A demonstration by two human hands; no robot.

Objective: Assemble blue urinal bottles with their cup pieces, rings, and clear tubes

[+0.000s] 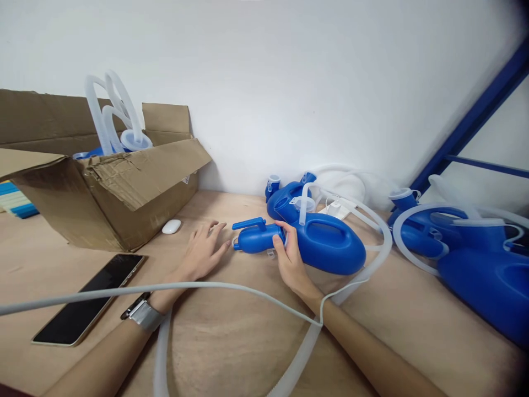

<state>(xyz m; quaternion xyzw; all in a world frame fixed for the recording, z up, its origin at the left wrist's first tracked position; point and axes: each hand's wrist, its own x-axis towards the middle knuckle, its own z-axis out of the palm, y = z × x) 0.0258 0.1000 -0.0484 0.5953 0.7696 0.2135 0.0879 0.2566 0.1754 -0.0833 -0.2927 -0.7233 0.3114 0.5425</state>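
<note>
A blue plastic jug (pixel 326 242) with a carry handle lies on its side on the wooden table (pixel 231 342). A blue funnel-shaped attachment (pixel 256 237) with a small handle sits at its neck. My right hand (pixel 289 259) is wrapped round the joint between the jug and that attachment. My left hand (pixel 204 251) lies flat on the table just left of the attachment, fingers stretched out and holding nothing; a watch sits on that wrist. A translucent corrugated hose (pixel 372 259) loops from the jug around toward me.
An open cardboard box (pixel 107 187) holding hoses and blue parts stands at the left. A dark phone (pixel 88 300) and a small white oval object (pixel 171 226) lie near it. More blue jugs (pixel 475 259) with hoses lie at the right, a second one (pixel 285 198) behind. A thin grey cable (pixel 124 289) crosses my arms.
</note>
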